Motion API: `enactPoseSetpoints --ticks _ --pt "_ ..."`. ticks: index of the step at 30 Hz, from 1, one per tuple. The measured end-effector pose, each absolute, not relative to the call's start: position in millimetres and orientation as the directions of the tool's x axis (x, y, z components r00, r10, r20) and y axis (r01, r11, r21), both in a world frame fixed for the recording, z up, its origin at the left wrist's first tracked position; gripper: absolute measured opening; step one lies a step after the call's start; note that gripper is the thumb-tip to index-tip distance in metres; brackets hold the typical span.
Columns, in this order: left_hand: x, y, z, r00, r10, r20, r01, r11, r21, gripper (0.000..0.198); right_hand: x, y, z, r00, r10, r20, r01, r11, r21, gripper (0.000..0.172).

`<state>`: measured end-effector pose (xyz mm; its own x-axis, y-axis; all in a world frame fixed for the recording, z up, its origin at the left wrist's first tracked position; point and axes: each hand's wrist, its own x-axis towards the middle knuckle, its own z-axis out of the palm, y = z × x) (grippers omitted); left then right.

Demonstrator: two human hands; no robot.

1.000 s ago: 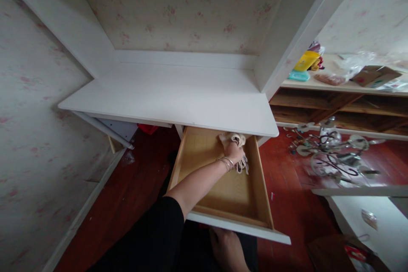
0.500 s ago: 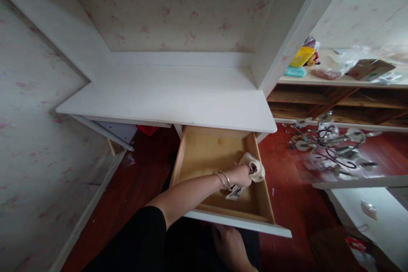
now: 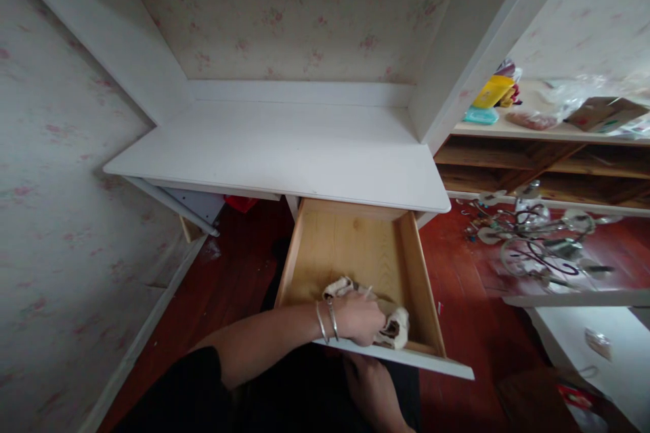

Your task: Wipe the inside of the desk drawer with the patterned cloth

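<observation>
My left hand [image 3: 359,318], with two silver bangles at the wrist, is closed on a cream cloth [image 3: 399,330] with dark patches. It presses the cloth down inside the pulled-out wooden drawer [image 3: 350,243], close to the inner side of the drawer front. Cloth shows on both sides of the fist. My right hand [image 3: 373,385] is below the white drawer front [image 3: 406,355], against its outer side or just under it. Its fingers are mostly hidden in shadow, so its grip does not show.
Above the drawer is a white desk top [image 3: 284,149] with a hutch. A chandelier [image 3: 548,237] lies on the red wood floor [image 3: 457,325] to the right. Behind it, a low shelf [image 3: 487,152] carries bags and a cardboard box [image 3: 604,114]. A white panel [image 3: 573,331] stands at lower right.
My left hand has moved the cloth from the drawer's right side toward the front and left. My right hand stays beneath the drawer front. The view has shifted slightly.
</observation>
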<state>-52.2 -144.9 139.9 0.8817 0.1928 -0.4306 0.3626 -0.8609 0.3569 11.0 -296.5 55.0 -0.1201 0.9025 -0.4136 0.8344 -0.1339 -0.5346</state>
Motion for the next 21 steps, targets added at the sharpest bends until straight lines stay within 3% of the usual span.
enactPoseSetpoints --ticks 7,12,21 --pt "-168 -125 136 0.852 0.313 -0.421 0.405 -0.902 0.149 0.002 11 -300 46 -0.124 0.906 -0.405 0.849 -0.115 -0.515 0.039" --pt "-188 -112 129 0.887 0.322 -0.332 0.381 -0.915 0.130 0.013 10 -298 49 -0.120 0.899 -0.422 0.859 -0.119 -0.498 0.040" --pt "-159 -38 115 0.769 0.559 -0.310 0.604 -0.795 0.065 0.021 8 -301 55 -0.082 0.911 -0.404 0.831 -0.161 -0.532 0.040"
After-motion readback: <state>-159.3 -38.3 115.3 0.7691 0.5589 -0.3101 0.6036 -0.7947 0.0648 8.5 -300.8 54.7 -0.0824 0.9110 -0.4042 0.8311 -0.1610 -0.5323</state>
